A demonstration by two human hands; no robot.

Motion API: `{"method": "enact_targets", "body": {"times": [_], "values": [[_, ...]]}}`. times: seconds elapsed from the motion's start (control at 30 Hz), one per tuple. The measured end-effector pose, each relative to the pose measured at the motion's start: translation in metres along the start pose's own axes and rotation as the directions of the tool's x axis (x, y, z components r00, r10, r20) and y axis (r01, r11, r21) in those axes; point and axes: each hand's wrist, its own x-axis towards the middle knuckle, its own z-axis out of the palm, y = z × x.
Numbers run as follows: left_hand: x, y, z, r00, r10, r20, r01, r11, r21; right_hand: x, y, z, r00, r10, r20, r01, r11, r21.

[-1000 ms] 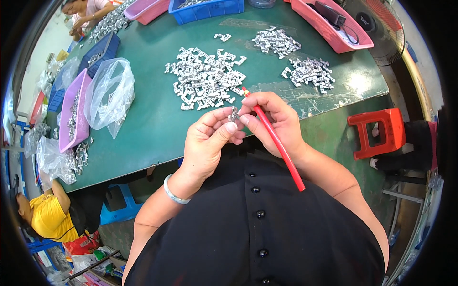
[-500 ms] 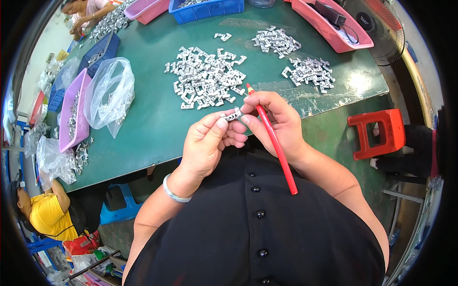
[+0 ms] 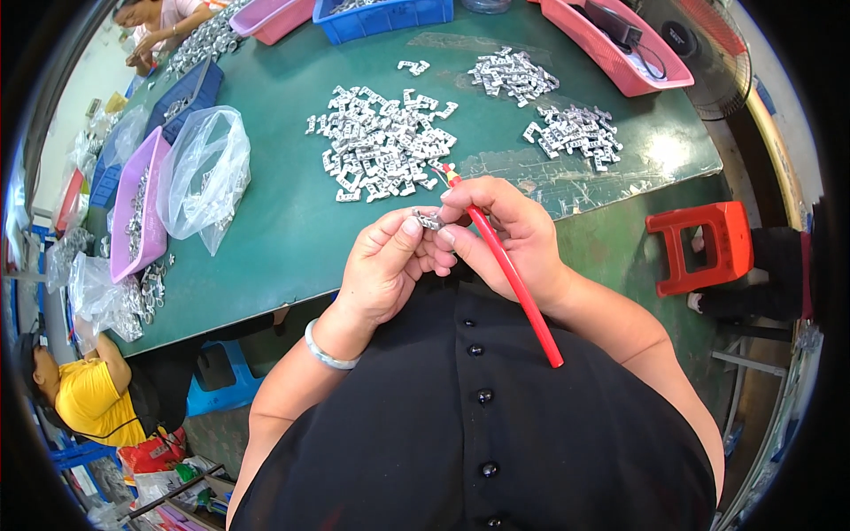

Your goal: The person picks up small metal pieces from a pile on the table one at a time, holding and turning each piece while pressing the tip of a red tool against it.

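Observation:
Between the thumb and fingers of my left hand (image 3: 379, 270) is a small silvery metal part (image 3: 427, 220) with holes or recesses along it. My right hand (image 3: 518, 237) is closed around a long red pencil (image 3: 524, 296). Its pointed end, with a yellowish band and a thin loose strand, sticks up beyond the fingers; the other end reaches down over my black shirt. The right thumb and index fingertips also meet the right end of the metal part. Just beyond my hands, a large heap of similar metal parts (image 3: 381, 142) lies on the green table (image 3: 274, 230).
Two smaller heaps of parts, a far one (image 3: 513, 77) and a near one (image 3: 575, 137), lie to the right. Around the table are a pink tray (image 3: 651, 84), a blue bin (image 3: 385, 25), a purple basket (image 3: 142, 234) and a plastic bag (image 3: 208, 168). A red stool (image 3: 730, 248) stands right.
The metal part has turned between my fingertips and now shows less of its length. The red pencil's tip has shifted slightly left and its lower end slightly right.

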Motion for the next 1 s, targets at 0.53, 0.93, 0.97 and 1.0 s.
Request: {"method": "enact_targets", "body": {"times": [0.53,0.93,0.97,1.0], "values": [[0.004,-0.002,-0.002,0.995,-0.045,-0.086,0.057,0.989,0.138,0.017,0.001,-0.010,0.981,-0.183,0.071,0.195,0.944,-0.267],[0.005,0.010,-0.027,0.927,0.201,-0.316,-0.037,0.890,0.455,0.133,0.068,-0.116,0.984,0.067,-0.165,-0.155,0.781,-0.605],[0.006,0.010,-0.027,0.929,0.200,-0.310,-0.040,0.890,0.454,0.135,0.071,-0.122,0.977,0.082,-0.199,-0.199,0.697,-0.689],[0.005,0.010,-0.028,0.930,0.208,-0.301,-0.054,0.891,0.450,0.139,0.072,-0.119,0.986,-0.054,-0.155,-0.088,0.626,-0.775]]}}
